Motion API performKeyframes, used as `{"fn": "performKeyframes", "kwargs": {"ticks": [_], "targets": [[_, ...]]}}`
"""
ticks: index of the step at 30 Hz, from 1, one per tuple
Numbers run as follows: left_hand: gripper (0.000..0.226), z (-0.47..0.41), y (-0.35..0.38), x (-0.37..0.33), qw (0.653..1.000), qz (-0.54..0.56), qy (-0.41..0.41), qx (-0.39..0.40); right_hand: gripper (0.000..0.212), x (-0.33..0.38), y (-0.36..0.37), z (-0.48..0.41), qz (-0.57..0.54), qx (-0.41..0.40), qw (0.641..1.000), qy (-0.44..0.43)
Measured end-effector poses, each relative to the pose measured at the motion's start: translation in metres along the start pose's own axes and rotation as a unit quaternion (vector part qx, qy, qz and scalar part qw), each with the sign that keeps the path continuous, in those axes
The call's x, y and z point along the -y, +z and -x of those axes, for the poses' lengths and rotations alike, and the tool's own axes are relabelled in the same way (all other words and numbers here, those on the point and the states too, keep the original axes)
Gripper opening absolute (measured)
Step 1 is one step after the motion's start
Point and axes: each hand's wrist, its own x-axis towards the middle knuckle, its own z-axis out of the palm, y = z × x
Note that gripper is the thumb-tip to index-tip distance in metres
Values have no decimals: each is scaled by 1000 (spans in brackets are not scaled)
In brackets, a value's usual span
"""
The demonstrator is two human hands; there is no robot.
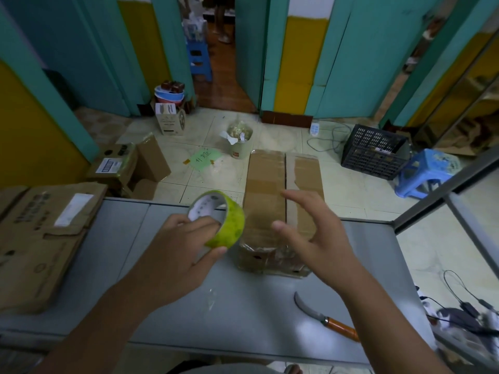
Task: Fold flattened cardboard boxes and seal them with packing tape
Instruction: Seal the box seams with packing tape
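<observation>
My left hand [178, 247] grips a green roll of packing tape [221, 220], thumb under its rim and fingers inside the core, held just left of a tall folded cardboard box [266, 195]. The box stands on the grey table [243, 306] with its top flaps closed along a middle seam. My right hand [316, 233] hovers in front of the box's near right side, fingers spread and relaxed, holding nothing. Whether it touches the box I cannot tell.
A stack of flattened cardboard boxes [40, 238] lies on the table's left end. A curved knife with an orange handle [326, 319] lies at the front right. Beyond the table, on the floor, are open boxes [129, 168], a bin [240, 141], a black crate [372, 152] and a blue stool [426, 171].
</observation>
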Motion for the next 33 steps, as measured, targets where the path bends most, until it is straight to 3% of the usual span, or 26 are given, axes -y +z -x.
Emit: {"fn": "performKeyframes", "kwargs": {"ticks": [4, 10, 15, 17, 20, 22, 28, 33], "targets": [[13, -15, -9, -23, 998, 29, 35, 37, 60, 22, 6, -8, -41, 67, 997, -8], [14, -18, -3, -25, 997, 48, 21, 64, 14, 16, 6, 0, -61, -30, 996, -57], [27, -17, 5, -18, 988, 121, -24, 88, 6, 13, 5, 8, -122, -17, 992, 28], [32, -20, 5, -18, 969, 221, -39, 104, 8, 9, 2, 9, -182, -25, 980, 83], [27, -22, 8, -23, 894, 431, -69, 103, 13, 3, -1, 9, -263, -5, 952, 158], [22, -23, 13, -26, 877, 466, -80, 86, 16, 3, -1, 9, -292, 12, 938, 187], [28, -29, 21, -27, 883, 444, -130, 75, 21, 7, -4, 16, -241, -10, 954, 177], [35, -40, 17, -21, 938, 263, -172, 143, 20, 19, -15, 25, -232, -52, 957, 167]]}}
